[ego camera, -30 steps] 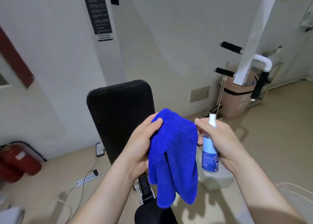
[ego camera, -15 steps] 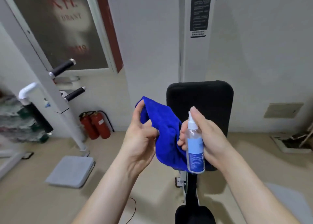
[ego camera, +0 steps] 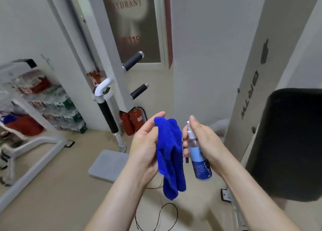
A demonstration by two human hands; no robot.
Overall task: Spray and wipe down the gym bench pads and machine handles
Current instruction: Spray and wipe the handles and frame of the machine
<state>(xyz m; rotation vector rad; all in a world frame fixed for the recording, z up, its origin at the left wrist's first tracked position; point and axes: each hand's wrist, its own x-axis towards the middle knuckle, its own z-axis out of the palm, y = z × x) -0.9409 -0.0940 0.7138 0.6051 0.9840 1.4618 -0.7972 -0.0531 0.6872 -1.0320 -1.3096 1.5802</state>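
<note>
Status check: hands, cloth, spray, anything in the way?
Left hand holds blue cloth. Right hand holds spray bottle, finger on pump. Pad at right, nothing blocking.

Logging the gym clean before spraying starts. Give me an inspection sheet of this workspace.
Surface: beige floor, with a grey slab at the foot of the white machine frame.
Job's things: blue cloth hanging from the left hand; spray bottle upright; black bench pad at right; black machine handles on the frame.
Clutter: shelves of packaged goods, blurred; two red fire extinguishers.
Grippers: left hand holds the cloth; right hand grips the bottle, forefinger over the nozzle.
Cables: thin black cable looped on the floor.
Surroundings: white walls; hydrant cabinet door.
</note>
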